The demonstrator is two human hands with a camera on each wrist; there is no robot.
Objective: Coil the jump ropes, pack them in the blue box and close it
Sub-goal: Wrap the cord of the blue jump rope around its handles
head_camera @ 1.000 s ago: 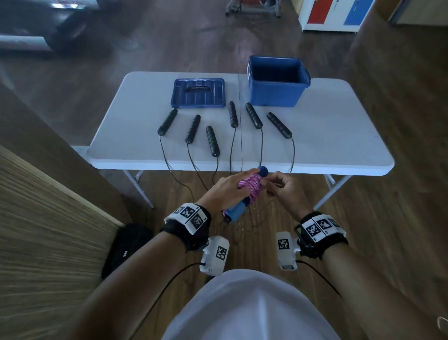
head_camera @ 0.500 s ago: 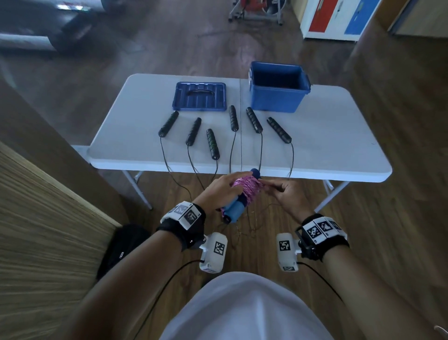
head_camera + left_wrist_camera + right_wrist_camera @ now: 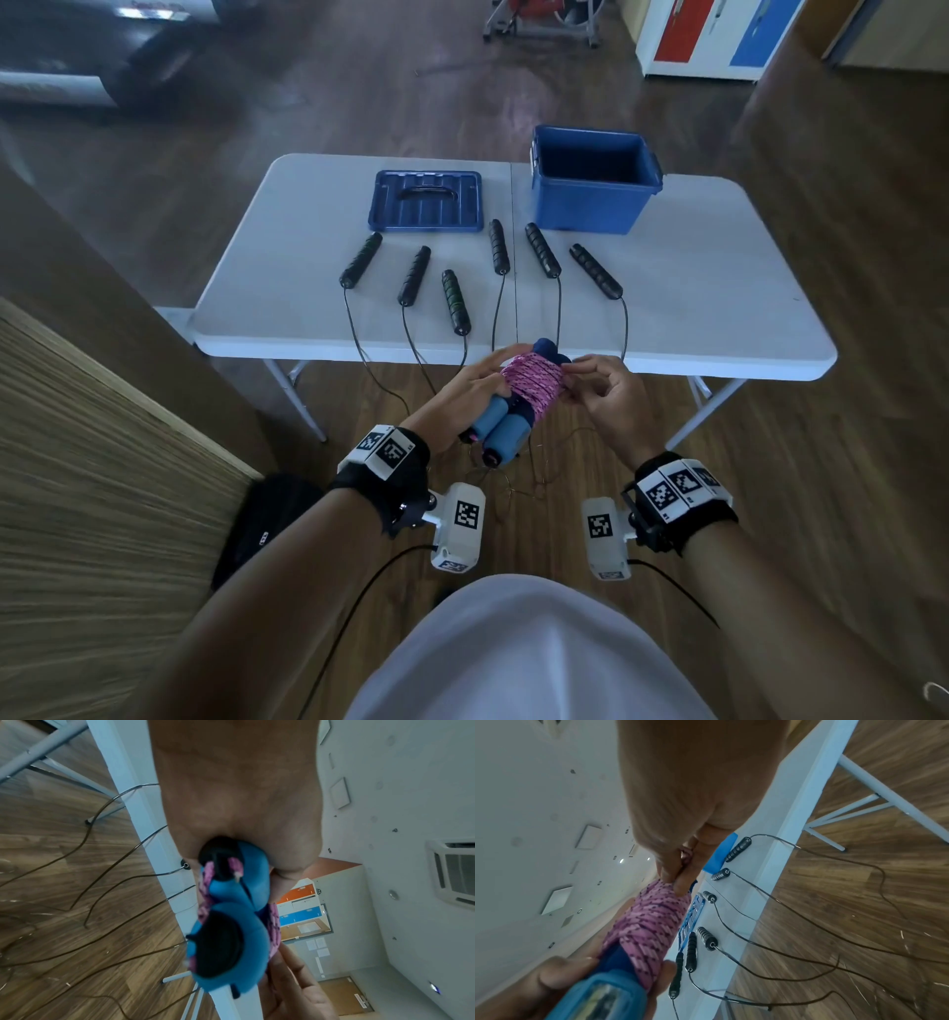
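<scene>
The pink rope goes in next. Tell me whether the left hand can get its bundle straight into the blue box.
Probably yes. The blue box stands open, its lid lying apart beside it, and nothing shows above its mouth. The left hand must only carry the pink rope bundle over the black handles.

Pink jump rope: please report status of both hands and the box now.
Left hand grips blue handles; right hand pinches pink jump rope at the coil. Blue box open, lid beside. Six black handles on table, cords hanging.

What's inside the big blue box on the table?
The open blue plastic box looks dark inside, with no ropes showing. Its near wall hides the bottom, so something small lying there can't be ruled out.
</scene>
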